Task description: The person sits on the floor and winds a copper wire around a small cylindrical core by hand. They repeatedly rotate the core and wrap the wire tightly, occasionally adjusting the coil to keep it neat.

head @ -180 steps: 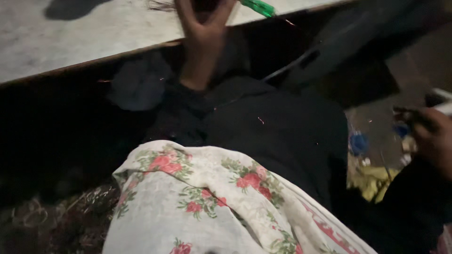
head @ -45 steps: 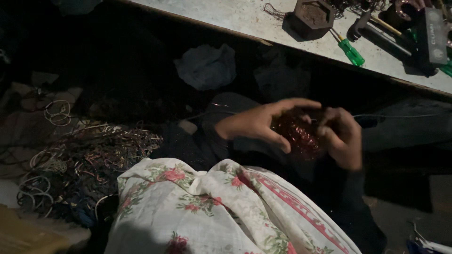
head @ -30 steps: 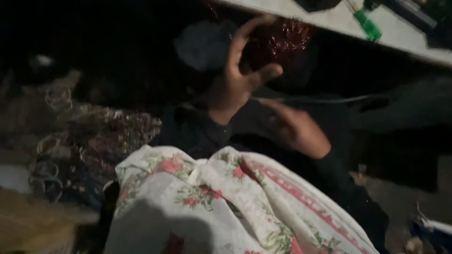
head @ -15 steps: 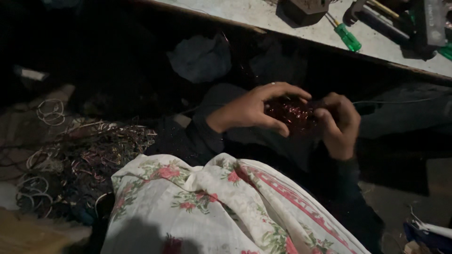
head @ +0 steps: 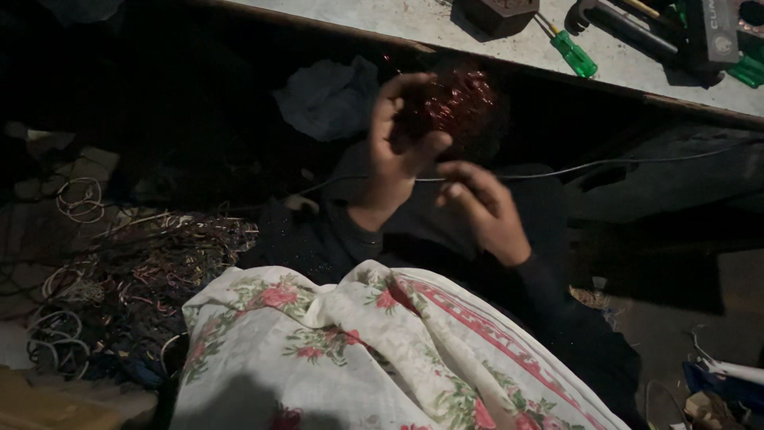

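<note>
My left hand (head: 398, 147) is raised in front of the bench edge, fingers curled around a reddish bundle of fine copper wire (head: 454, 99). My right hand (head: 481, 207) sits lower and to the right, fingertips pinched on a thin wire strand (head: 605, 165) that runs off to the right. A floral white cloth (head: 358, 350) covers my lap below both hands.
A pale workbench (head: 446, 24) crosses the top, carrying a dark metal block (head: 497, 12), a green-handled screwdriver (head: 574, 56) and other tools (head: 700, 36). A tangled heap of scrap wire (head: 135, 279) lies on the floor at left. A crumpled grey rag (head: 330, 95) rests under the bench.
My left hand has lifted the copper wire bundle up toward the bench edge. My right hand has dropped lower, away from the bundle, pulling a strand out.
</note>
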